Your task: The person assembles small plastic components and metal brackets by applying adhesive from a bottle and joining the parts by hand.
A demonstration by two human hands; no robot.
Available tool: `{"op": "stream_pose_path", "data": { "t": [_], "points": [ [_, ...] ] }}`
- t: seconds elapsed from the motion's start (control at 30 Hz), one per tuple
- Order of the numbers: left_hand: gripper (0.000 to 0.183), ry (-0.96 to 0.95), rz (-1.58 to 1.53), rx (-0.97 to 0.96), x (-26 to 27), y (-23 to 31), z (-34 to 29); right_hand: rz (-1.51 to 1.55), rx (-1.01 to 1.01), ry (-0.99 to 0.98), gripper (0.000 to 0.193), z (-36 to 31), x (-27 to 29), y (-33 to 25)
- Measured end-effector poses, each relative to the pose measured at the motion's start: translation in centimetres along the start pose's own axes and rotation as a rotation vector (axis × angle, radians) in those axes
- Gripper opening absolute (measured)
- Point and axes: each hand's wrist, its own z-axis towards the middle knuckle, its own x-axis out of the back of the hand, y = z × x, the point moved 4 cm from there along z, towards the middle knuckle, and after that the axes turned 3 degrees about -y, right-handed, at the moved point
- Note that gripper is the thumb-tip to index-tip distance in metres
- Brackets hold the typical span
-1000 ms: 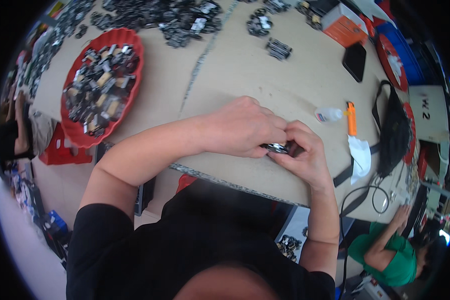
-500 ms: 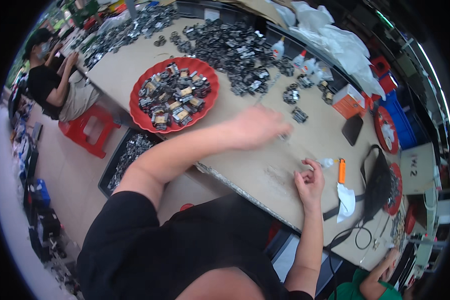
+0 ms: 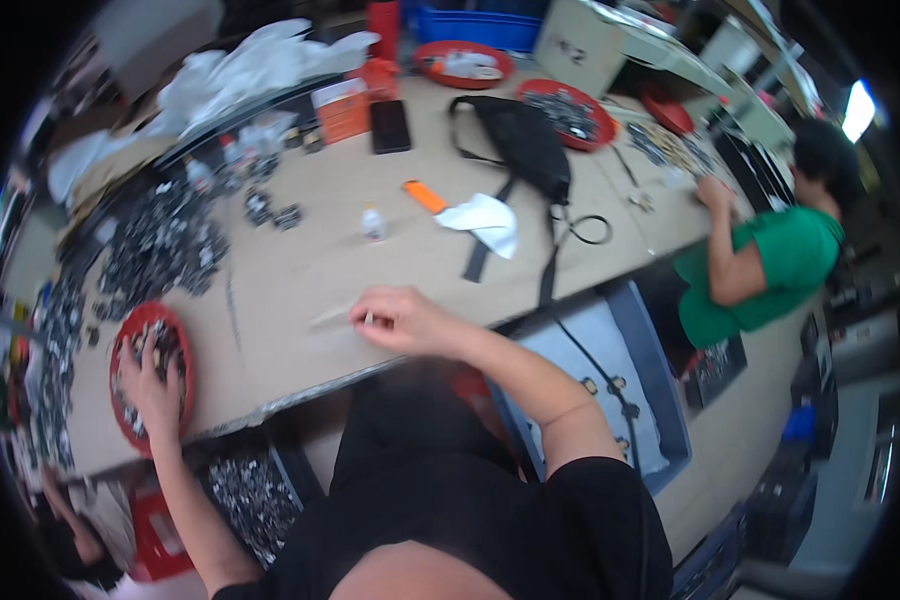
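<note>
Left hand [image 3: 153,385] down in the red tray [image 3: 120,420] of small dark parts at the counter [image 3: 300,270] near edge, fingers spread loose over the parts, grip can't tell; right hand [image 3: 405,320] rests mid-counter, fingers pinched on a small pale part [image 3: 368,319]; beyond it a small glue bottle [image 3: 372,222], orange cutter [image 3: 425,196], white cloth [image 3: 485,220]; black bag [image 3: 520,140] further back; dark parts pile [image 3: 160,245] far left.

We see an assembly workshop: long cardboard-topped desk [image 3: 300,270], heaps of small metal parts [image 3: 160,245], red trays [image 3: 150,375] of parts, co-worker in green [image 3: 770,265] working alongside.
</note>
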Motion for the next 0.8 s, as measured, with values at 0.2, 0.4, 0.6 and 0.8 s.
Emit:
{"op": "stream_pose_path", "data": {
  "t": [0.2, 0.4, 0.6, 0.8],
  "points": [
    [0.045, 0.149, -0.31, -0.142, 1.2, 7.5, 1.6, 0.67, -0.654, -0.452, 0.011, -14.0, 2.7, -0.3],
    [0.042, -0.186, -0.618, -0.243, -2.6, 16.5, 2.5, 0.471, -0.919, 0.271, 0.013, -24.8, 18.2, 3.7],
    [0.039, -0.264, -0.849, -0.171, -4.8, 21.3, 3.8, -0.347, -0.868, 1.228, 0.053, -27.7, 33.1, 13.4],
    [0.036, -0.246, -0.85, -0.047, -6.2, 20.5, 2.6, -0.917, -1.006, 0.914, 0.071, -22.3, 36.1, 19.2]
  ]
}}
